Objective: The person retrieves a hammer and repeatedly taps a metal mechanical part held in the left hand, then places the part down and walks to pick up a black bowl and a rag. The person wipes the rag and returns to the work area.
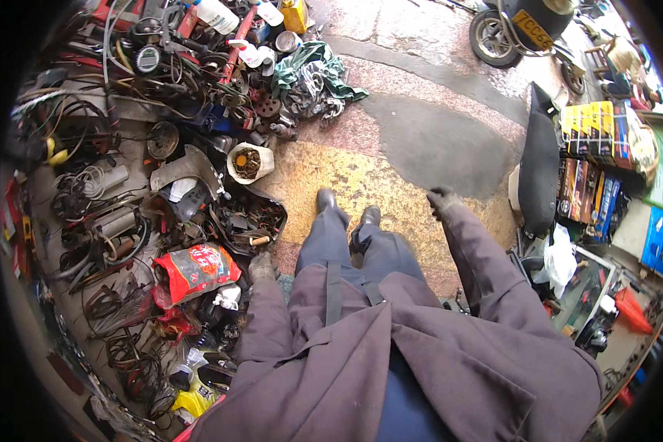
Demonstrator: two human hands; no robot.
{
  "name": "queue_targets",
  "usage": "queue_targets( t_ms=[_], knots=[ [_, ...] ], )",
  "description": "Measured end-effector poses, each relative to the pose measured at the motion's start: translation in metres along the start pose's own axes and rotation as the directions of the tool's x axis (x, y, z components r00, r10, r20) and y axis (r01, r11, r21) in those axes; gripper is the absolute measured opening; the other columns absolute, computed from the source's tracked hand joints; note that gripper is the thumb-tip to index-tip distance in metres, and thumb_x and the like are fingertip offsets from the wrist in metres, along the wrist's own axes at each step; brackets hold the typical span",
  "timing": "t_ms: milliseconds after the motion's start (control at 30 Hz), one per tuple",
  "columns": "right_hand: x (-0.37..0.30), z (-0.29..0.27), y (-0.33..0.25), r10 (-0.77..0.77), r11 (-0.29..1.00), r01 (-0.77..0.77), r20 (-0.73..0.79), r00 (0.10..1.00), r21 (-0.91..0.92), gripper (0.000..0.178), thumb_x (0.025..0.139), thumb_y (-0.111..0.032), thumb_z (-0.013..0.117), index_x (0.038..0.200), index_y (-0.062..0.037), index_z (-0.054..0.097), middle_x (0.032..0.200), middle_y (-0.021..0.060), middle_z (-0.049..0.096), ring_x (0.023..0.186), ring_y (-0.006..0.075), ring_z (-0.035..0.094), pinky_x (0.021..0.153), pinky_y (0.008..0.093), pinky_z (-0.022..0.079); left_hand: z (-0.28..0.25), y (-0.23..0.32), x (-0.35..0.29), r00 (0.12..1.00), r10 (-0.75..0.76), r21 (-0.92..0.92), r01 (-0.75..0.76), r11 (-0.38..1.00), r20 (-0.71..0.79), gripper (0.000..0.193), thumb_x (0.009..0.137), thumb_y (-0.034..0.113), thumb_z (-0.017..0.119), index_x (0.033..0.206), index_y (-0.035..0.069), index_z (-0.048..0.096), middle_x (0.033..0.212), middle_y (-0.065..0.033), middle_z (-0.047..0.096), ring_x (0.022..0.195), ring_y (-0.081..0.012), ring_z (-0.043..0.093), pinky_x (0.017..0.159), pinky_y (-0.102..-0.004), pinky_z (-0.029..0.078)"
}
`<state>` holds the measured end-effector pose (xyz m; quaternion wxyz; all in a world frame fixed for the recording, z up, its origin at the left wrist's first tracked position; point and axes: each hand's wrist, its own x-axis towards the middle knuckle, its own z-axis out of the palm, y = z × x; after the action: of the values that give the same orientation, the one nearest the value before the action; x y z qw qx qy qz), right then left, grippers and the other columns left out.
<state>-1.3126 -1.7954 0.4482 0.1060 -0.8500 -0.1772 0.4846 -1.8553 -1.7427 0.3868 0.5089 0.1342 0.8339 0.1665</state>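
My left hand (pixel 261 267), in a greyish work glove, hangs low beside my left leg. Closest to it are a black bin of small metal parts (pixel 252 219) and a red printed plastic bag (pixel 199 271); whether it touches either I cannot tell, and its fingers are not clear. Out to the right, my right hand (pixel 442 200) wears a dark, soiled glove and is held away from my body over the floor. Its fingers are apart and loosely bent, and nothing shows in them. A whitish tub of small hardware (pixel 246 163) stands just beyond the bin.
Cables, tools and machine parts crowd the left side, with a green cloth (pixel 313 66) at their far end. Far right stands a scooter (pixel 519 33). Closer on that side are a black seat (pixel 539 173), stacked boxes (pixel 593 132) and a white plastic bag (pixel 560 261). Stained paving (pixel 331 166) lies ahead.
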Motion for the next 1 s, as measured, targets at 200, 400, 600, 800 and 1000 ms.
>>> queue_targets(
  t_ms=[200, 400, 600, 800, 1000],
  knots=[
    [0.140, 0.021, -0.174, -0.181, 0.960, 0.194, 0.085, 0.980, -0.201, 0.056, 0.083, -0.047, 0.057, 0.122, -0.0070, 0.062, 0.108, 0.0170, 0.068, 0.099, 0.0297, 0.066, 0.089, 0.0356, 0.051, 0.061, 0.009, 0.032, 0.997, -0.060, 0.096, 0.065, 0.993, -0.057, 0.024, 0.088, 0.018, 0.061, 0.108, 0.006, 0.063, 0.082, -0.0037, 0.061, 0.059, -0.0157, 0.057, 0.049, -0.0294, 0.046],
    [0.312, 0.090, -0.298, -0.300, 0.865, 0.370, 0.241, 0.923, -0.340, 0.062, 0.082, -0.045, 0.061, 0.131, -0.0094, 0.053, 0.124, 0.0209, 0.060, 0.117, 0.0346, 0.056, 0.101, 0.0393, 0.042, 0.106, 0.025, 0.096, 0.982, -0.181, 0.217, 0.189, 0.958, -0.057, 0.025, 0.091, 0.019, 0.060, 0.111, 0.004, 0.062, 0.085, -0.0043, 0.062, 0.067, -0.0158, 0.059, 0.054, -0.0300, 0.049],
    [0.474, 0.182, -0.382, -0.375, 0.664, 0.543, 0.399, 0.837, -0.514, 0.061, 0.084, -0.045, 0.060, 0.137, -0.0168, 0.048, 0.134, 0.0227, 0.050, 0.123, 0.0362, 0.051, 0.103, 0.0426, 0.042, 0.114, 0.050, 0.101, 0.943, -0.293, 0.236, 0.325, 0.916, -0.160, 0.032, 0.092, 0.020, 0.058, 0.122, 0.006, 0.055, 0.096, -0.0076, 0.061, 0.073, -0.0200, 0.062, 0.057, -0.0326, 0.053],
    [0.583, 0.265, -0.412, -0.525, 0.430, 0.641, 0.401, 0.750, -0.636, 0.064, 0.079, -0.044, 0.064, 0.137, -0.0217, 0.049, 0.143, 0.0246, 0.040, 0.126, 0.0383, 0.047, 0.108, 0.0419, 0.035, 0.128, 0.058, 0.097, 0.847, -0.478, 0.130, 0.515, 0.848, -0.232, 0.031, 0.090, 0.016, 0.062, 0.119, 0.007, 0.055, 0.095, -0.0053, 0.059, 0.074, -0.0195, 0.061, 0.054, -0.0309, 0.052],
    [0.548, 0.269, -0.389, -0.515, 0.708, 0.591, 0.290, 0.806, -0.385, 0.033, 0.087, -0.034, 0.057, 0.097, -0.0046, 0.068, 0.098, 0.0209, 0.066, 0.090, 0.0333, 0.064, 0.083, 0.0419, 0.052, 0.149, 0.084, 0.083, 0.894, -0.413, 0.025, 0.423, 0.906, -0.173, 0.029, 0.091, 0.014, 0.061, 0.119, 0.008, 0.055, 0.094, -0.0057, 0.059, 0.074, -0.0190, 0.060, 0.054, -0.0307, 0.052]
  ],
)
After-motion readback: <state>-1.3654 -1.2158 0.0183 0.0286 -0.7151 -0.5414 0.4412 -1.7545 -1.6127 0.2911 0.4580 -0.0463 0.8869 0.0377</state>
